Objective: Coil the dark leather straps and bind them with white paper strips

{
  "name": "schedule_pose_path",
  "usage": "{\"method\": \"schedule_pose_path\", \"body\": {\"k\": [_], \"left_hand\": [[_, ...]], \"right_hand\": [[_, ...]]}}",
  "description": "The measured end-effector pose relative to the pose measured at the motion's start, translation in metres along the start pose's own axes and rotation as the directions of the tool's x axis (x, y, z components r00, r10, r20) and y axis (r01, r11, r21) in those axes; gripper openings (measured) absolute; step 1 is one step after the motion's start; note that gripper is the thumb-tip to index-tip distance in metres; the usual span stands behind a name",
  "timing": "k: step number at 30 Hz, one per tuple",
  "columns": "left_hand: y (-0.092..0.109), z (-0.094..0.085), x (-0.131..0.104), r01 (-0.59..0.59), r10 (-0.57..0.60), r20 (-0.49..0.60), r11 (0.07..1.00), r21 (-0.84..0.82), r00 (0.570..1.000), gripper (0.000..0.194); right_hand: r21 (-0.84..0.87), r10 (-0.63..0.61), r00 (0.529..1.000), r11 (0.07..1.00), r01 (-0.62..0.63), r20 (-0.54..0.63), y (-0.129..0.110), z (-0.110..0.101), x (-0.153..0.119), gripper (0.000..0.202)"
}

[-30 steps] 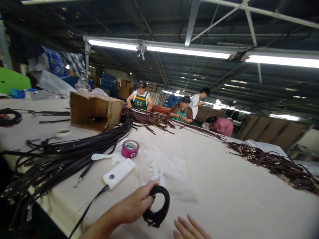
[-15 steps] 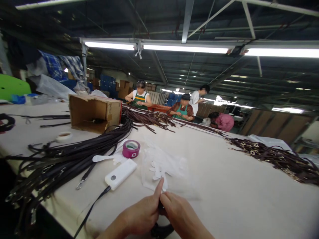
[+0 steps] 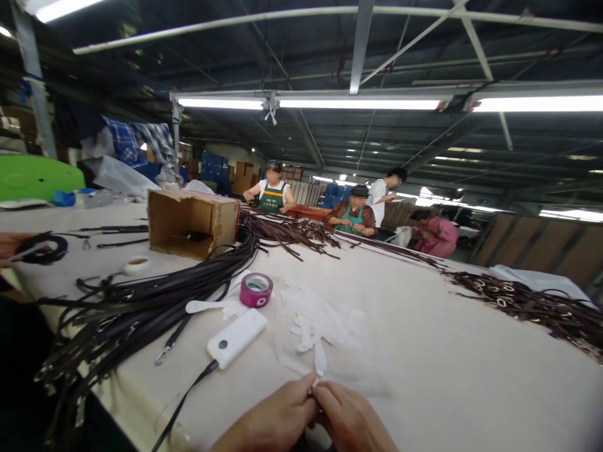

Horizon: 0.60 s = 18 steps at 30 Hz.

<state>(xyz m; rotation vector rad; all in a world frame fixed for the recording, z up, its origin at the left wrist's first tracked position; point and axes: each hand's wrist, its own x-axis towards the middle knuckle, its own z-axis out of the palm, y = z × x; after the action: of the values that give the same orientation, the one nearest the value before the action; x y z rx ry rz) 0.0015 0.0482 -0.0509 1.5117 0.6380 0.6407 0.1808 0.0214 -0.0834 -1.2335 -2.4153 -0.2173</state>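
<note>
My left hand [image 3: 277, 411] and my right hand [image 3: 351, 414] meet at the bottom centre, both closed with the fingertips pinched together. Between them is a dark coiled strap [image 3: 315, 434], mostly covered by the fingers and cut off by the lower edge. Just beyond the fingertips lie white paper tags [image 3: 308, 333] with a clear plastic bag. A white power bank [image 3: 237, 338] with a black cable sits left of them, and behind it is a roll of purple tape [image 3: 256, 290].
Dark leashes with metal clips [image 3: 155, 282] spread across the left of the table beside an open cardboard box [image 3: 188, 223]. A co-worker's hand [image 3: 10, 248] holds a black coil [image 3: 44, 249] at left. More brown straps [image 3: 522, 301] lie right; several people work beyond.
My hands have drawn closer together, and my left index finger, raised before, is now bent in. A co-worker's hand has appeared at the black coil on the left. The view has shifted slightly.
</note>
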Motion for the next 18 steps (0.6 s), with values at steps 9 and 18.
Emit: {"method": "schedule_pose_path", "body": {"k": [9,18], "left_hand": [[-0.001,0.001,-0.005,0.283,-0.288,0.044,0.882,-0.377,0.956,0.026],[-0.025,0.006,-0.001,0.298,-0.351,-0.002,0.796,-0.527,0.936,0.02]], "right_hand": [[0.028,-0.05,0.994,0.998,0.053,-0.094,-0.006,-0.014,-0.002,0.025],[-0.026,-0.184,0.972,0.983,0.182,-0.149,-0.011,-0.029,0.005,0.029]]}}
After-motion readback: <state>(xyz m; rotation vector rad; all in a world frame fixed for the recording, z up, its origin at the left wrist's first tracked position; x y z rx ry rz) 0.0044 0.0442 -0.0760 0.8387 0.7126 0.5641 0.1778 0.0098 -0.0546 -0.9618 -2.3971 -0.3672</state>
